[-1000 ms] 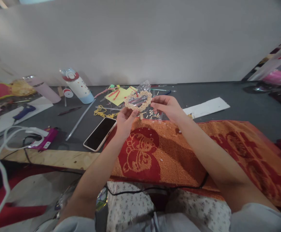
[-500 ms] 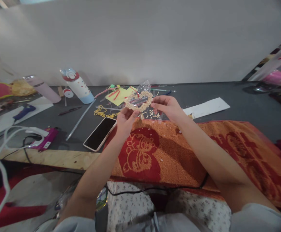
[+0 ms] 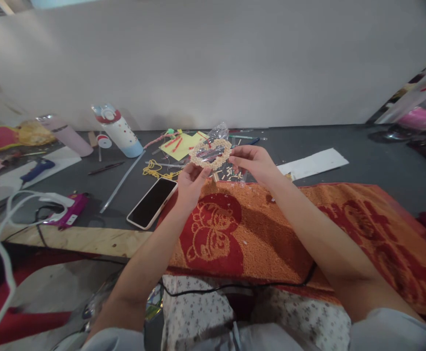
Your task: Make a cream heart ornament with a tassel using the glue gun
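Raised above the back edge of the towel is a cream-coloured ring (image 3: 218, 160), knobbly all round and roughly heart-shaped, with an open middle. My left hand (image 3: 192, 183) pinches its lower left side between thumb and fingers. At the ring's right side, my right hand (image 3: 253, 162) has its thumb and fingertips closed on the edge. Behind the ring stands crumpled clear plastic (image 3: 219, 131). Small pale sticks (image 3: 231, 173) lie scattered on the table just below it, partly hidden by the ring and hands.
An orange and red towel (image 3: 271, 229) covers the front of the dark table. To the left lie a phone (image 3: 152, 203), yellow cord (image 3: 156, 168), a clear glue stick (image 3: 123, 180), a glue gun (image 3: 37, 169) and a bottle (image 3: 119, 131). A white strip (image 3: 315, 164) lies to the right.
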`<state>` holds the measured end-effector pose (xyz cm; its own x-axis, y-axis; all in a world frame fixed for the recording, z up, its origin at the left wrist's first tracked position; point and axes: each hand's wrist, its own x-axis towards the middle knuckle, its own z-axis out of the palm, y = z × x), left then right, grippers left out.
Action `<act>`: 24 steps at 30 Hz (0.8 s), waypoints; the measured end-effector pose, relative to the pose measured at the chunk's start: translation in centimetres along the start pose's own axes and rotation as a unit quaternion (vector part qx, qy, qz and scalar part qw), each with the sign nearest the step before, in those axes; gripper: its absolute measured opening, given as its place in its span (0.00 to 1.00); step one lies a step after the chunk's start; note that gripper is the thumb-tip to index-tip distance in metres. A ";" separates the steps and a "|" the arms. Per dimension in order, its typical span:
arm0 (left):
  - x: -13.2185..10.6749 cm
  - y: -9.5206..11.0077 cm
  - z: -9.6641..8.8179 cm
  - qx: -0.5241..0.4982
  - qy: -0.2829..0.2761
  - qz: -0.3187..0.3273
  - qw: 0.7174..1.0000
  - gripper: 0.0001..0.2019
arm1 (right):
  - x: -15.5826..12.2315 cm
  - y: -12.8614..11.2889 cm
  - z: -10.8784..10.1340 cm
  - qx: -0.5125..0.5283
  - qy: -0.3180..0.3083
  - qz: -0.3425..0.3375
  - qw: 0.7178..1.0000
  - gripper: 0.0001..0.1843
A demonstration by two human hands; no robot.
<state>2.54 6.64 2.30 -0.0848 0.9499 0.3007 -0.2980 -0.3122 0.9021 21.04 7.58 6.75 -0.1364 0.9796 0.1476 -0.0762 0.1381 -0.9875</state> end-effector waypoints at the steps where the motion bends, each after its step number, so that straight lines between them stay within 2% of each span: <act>1: 0.0 0.0 0.0 -0.003 0.000 -0.002 1.000 0.16 | 0.0 0.0 0.0 0.003 -0.001 -0.001 1.000 0.14; 10: -0.1 0.1 0.0 -0.003 0.007 -0.019 1.000 0.17 | 0.0 0.0 -0.1 -0.007 -0.001 0.001 1.000 0.16; 17: -0.1 0.3 0.0 0.029 -0.004 0.010 1.000 0.16 | 0.1 -0.1 -0.5 -0.017 -0.011 -0.007 1.000 0.16; 21: -0.4 0.7 0.0 0.084 -0.013 0.026 0.996 0.14 | -0.2 -0.8 -1.3 -0.083 0.003 -0.077 0.994 0.16; 24: -0.7 0.7 -0.1 0.134 -0.017 0.049 0.990 0.13 | -0.8 -1.9 -1.6 -0.190 0.017 -0.163 0.968 0.15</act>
<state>2.30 5.75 2.71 -0.0683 0.9152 0.3971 -0.0267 -0.3995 0.9163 22.91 6.76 8.37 -0.1337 0.8784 0.4588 0.2594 0.4779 -0.8393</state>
